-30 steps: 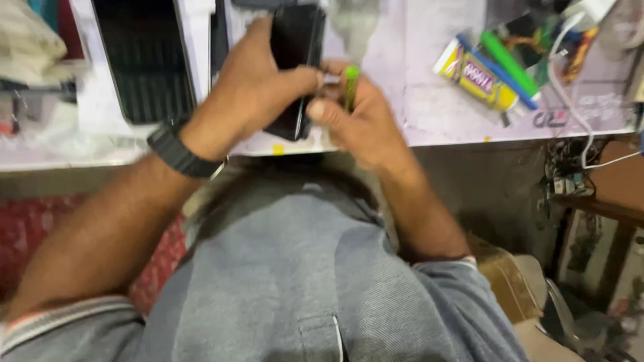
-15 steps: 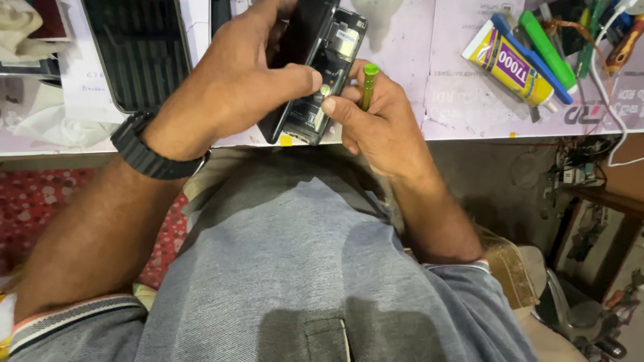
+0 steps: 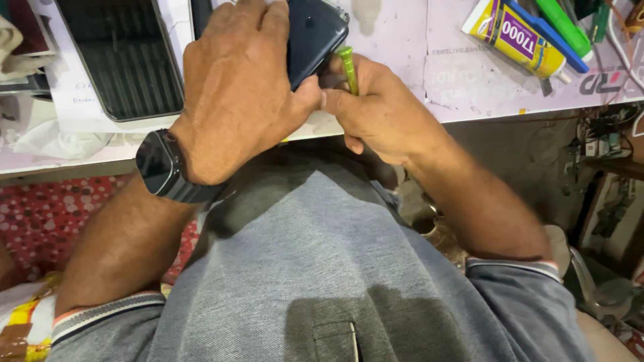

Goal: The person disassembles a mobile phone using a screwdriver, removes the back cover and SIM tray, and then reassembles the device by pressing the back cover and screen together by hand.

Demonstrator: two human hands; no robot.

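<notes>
At the bench edge, the left hand [image 3: 235,87] now covers the phone [image 3: 314,37], right hand [image 3: 379,110] pinching the green tool [image 3: 348,67].

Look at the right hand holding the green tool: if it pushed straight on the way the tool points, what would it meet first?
Probably the dark phone: the green tool in the right hand points up beside its edge, held by the left hand. Depth is unclear.

Phone repair workshop: glue tube [image 3: 515,37], detached screen panel [image 3: 121,57], loose wires [image 3: 597,131] at cluttered bench [image 3: 416,74].
</notes>
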